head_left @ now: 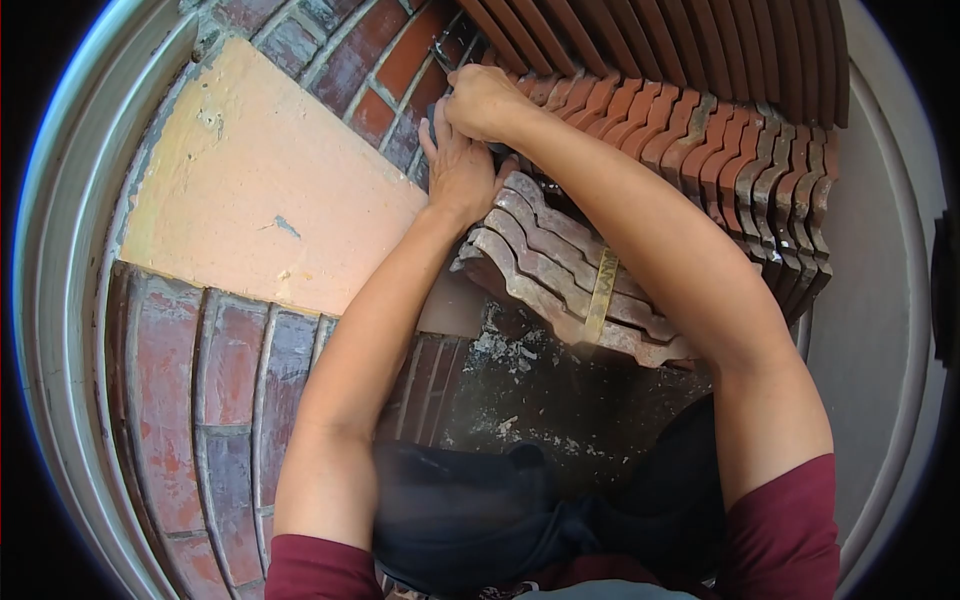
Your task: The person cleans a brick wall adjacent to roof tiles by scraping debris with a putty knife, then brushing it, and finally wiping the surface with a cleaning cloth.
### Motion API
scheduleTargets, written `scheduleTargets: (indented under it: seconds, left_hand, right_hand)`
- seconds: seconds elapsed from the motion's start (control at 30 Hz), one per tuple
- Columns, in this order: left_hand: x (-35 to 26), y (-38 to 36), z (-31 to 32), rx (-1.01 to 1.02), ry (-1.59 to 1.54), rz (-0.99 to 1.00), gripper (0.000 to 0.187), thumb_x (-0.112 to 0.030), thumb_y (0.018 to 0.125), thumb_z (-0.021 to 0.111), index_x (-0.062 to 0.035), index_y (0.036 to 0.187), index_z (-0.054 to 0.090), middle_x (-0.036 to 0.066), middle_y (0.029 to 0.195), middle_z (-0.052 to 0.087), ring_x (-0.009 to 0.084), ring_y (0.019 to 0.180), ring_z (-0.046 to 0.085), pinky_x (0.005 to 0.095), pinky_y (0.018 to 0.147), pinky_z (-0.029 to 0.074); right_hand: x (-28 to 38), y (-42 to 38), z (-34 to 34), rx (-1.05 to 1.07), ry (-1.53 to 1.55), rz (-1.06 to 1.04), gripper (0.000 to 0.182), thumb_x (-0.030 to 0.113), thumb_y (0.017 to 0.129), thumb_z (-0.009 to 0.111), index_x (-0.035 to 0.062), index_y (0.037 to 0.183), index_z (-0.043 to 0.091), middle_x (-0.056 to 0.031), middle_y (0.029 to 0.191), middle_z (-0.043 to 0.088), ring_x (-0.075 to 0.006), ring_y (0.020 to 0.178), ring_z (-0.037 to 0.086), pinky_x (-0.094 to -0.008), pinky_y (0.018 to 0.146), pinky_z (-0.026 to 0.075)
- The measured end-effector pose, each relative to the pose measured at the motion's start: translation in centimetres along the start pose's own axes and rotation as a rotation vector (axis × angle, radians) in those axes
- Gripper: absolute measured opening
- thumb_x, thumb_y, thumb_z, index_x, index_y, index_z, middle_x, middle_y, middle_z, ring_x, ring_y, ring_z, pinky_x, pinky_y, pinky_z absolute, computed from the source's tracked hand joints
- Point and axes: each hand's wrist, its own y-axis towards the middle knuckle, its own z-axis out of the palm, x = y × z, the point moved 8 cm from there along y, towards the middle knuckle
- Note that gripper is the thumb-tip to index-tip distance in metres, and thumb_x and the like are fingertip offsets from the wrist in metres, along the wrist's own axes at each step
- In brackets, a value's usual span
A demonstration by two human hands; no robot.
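My right hand [485, 103] is closed in a fist near the brick wall at the top. A thin metal piece [442, 58] shows just beyond its knuckles, of a kind I cannot make out. Right below it is my left hand [460, 178], fingers stretched and thumb apart. A dark object [432, 113] shows partly beside its fingertips, mostly hidden by both hands. Close to my left thumb lies a stack of weathered roof tiles [545, 245] with wavy edges. Across these tiles runs a yellow strip with dark markings [601, 295].
A long row of red roof tiles [690, 140] stands at the back right, beneath brown ribbed pieces [680, 45]. To the left, a peach-coloured panel [270, 190] adjoins the brick wall [165, 380]. Pale debris dots the dark floor [540, 400]. A grey curved edge [880, 300] bounds the right.
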Motion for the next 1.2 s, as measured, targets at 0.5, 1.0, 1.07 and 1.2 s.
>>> scheduleTargets:
  seconds: [0.5, 1.0, 1.07, 1.2]
  left_hand:
    - [-0.2, 0.0, 0.0, -0.04, 0.009, 0.027, 0.075, -0.036, 0.085, 0.069, 0.0063, 0.14, 0.041, 0.025, 0.151, 0.028, 0.043, 0.145, 0.011, 0.0617, 0.115, 0.01]
    - [-0.3, 0.1, -0.1, -0.029, 0.049, 0.001, 0.073, -0.038, 0.085, 0.068, 0.01, 0.135, 0.046, 0.026, 0.15, 0.029, 0.0438, 0.144, 0.012, 0.0631, 0.114, 0.011]
    - [-0.2, 0.1, 0.0, -0.005, 0.047, 0.011, 0.074, -0.038, 0.085, 0.068, 0.0109, 0.136, 0.045, 0.026, 0.15, 0.029, 0.0439, 0.144, 0.012, 0.0632, 0.114, 0.011]
    - [-0.5, 0.0, -0.3, -0.045, 0.062, 0.029, 0.076, -0.038, 0.086, 0.068, 0.0123, 0.136, 0.043, 0.027, 0.15, 0.028, 0.0442, 0.144, 0.014, 0.064, 0.113, 0.012]
  right_hand:
    - [-0.3, 0.4, 0.7, -0.038, -0.091, -0.093, 0.03, 0.015, 0.076, 0.057, -0.0075, 0.089, 0.073, -0.0285, 0.098, 0.068, -0.0403, 0.099, 0.067, -0.0404, 0.087, 0.053]
    - [-2.2, 1.5, 1.1, -0.035, 0.113, 0.148, 0.027, 0.018, 0.072, 0.062, -0.0034, 0.085, 0.074, -0.0273, 0.098, 0.069, -0.0398, 0.098, 0.067, -0.0409, 0.088, 0.054]
    - [-1.3, 1.2, 1.0, -0.03, -0.003, 0.052, 0.029, 0.018, 0.072, 0.062, -0.0045, 0.085, 0.074, -0.0268, 0.096, 0.069, -0.0387, 0.097, 0.068, -0.0403, 0.087, 0.054]
    - [-0.5, 1.5, 0.5, 0.08, -0.064, 0.087, 0.043, 0.014, 0.077, 0.057, -0.006, 0.113, 0.067, -0.029, 0.109, 0.066, -0.0421, 0.107, 0.064, -0.0423, 0.095, 0.05]
